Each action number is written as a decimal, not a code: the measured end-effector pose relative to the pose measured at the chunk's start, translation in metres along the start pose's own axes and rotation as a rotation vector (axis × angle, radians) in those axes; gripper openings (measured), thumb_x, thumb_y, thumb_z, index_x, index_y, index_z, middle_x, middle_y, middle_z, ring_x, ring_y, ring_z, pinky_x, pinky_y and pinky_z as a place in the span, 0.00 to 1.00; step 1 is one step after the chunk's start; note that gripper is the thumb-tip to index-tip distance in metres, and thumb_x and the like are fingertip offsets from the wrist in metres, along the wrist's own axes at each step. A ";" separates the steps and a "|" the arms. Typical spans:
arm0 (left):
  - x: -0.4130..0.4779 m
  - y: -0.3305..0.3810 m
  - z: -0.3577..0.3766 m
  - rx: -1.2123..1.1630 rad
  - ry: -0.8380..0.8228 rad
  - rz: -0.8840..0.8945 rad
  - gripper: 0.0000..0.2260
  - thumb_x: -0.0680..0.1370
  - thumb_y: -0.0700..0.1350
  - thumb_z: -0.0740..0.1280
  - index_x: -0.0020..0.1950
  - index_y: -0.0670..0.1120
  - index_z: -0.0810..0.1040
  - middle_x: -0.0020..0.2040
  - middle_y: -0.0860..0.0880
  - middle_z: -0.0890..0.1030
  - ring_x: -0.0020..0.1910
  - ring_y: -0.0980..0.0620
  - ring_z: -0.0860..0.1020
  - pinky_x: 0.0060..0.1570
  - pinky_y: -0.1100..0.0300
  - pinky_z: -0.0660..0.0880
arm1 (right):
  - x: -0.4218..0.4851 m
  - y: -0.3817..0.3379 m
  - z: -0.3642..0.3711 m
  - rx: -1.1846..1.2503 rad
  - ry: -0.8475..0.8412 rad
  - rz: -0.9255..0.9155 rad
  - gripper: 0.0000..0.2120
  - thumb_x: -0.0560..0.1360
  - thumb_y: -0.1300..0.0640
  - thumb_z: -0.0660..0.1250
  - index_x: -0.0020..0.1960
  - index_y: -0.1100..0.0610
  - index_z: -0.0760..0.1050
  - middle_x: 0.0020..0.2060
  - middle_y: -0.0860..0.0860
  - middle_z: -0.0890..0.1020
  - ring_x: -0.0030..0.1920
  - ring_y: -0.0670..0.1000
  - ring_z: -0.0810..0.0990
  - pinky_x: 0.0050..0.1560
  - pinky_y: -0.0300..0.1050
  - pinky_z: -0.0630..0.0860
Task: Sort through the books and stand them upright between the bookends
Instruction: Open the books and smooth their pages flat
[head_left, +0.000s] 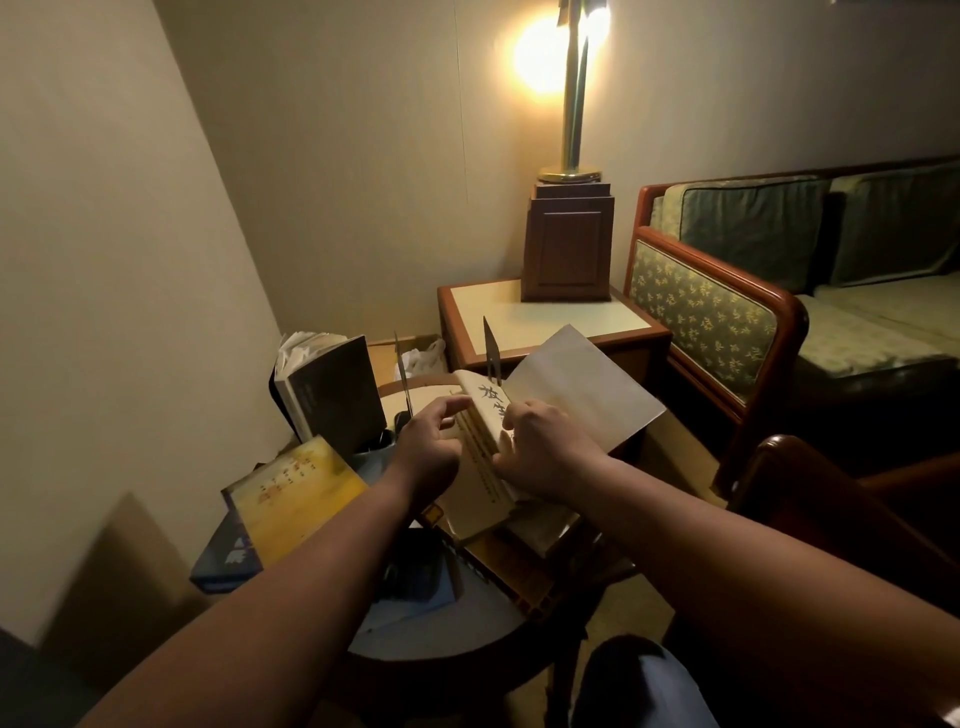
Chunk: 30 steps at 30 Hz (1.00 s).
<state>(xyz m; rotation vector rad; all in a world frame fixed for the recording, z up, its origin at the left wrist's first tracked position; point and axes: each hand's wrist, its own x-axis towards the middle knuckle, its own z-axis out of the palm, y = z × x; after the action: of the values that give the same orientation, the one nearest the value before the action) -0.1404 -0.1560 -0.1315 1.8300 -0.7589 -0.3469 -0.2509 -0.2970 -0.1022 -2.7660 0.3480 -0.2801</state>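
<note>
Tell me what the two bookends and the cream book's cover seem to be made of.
Bookends: probably thin sheet metal with a dark, dull finish; they stand as stiff, blade-thin upright plates. Cream book: matte paper or card cover, likely a paperback; its opened leaf looks thin and shows no gloss.

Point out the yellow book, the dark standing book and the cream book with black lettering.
yellow book (298, 493): head view, middle of its front cover.
dark standing book (340, 397): head view, middle of its front cover.
cream book (477, 397): head view, lettered face near its top.
</note>
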 end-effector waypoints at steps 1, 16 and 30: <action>0.001 -0.001 0.001 0.001 0.003 0.011 0.21 0.72 0.42 0.66 0.64 0.55 0.73 0.60 0.56 0.76 0.65 0.48 0.73 0.58 0.49 0.78 | 0.000 0.001 -0.002 0.010 0.020 0.014 0.20 0.76 0.51 0.69 0.64 0.57 0.72 0.61 0.56 0.78 0.55 0.54 0.80 0.43 0.39 0.80; 0.013 -0.021 0.034 0.663 -0.071 0.173 0.26 0.77 0.59 0.66 0.73 0.50 0.69 0.73 0.51 0.69 0.72 0.49 0.66 0.69 0.47 0.66 | -0.013 0.063 -0.026 0.193 0.179 0.307 0.23 0.76 0.66 0.66 0.69 0.53 0.71 0.60 0.59 0.79 0.56 0.60 0.80 0.48 0.53 0.83; 0.002 -0.035 0.007 0.622 -0.130 0.216 0.24 0.75 0.60 0.68 0.68 0.51 0.74 0.71 0.52 0.70 0.70 0.51 0.67 0.67 0.48 0.70 | -0.023 0.058 0.004 0.052 0.092 0.179 0.09 0.78 0.51 0.68 0.56 0.50 0.82 0.54 0.49 0.78 0.53 0.52 0.80 0.49 0.45 0.82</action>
<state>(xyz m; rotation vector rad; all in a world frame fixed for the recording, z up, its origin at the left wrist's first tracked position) -0.1309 -0.1545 -0.1662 2.2845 -1.2444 -0.0879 -0.2842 -0.3426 -0.1299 -2.6541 0.5989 -0.3664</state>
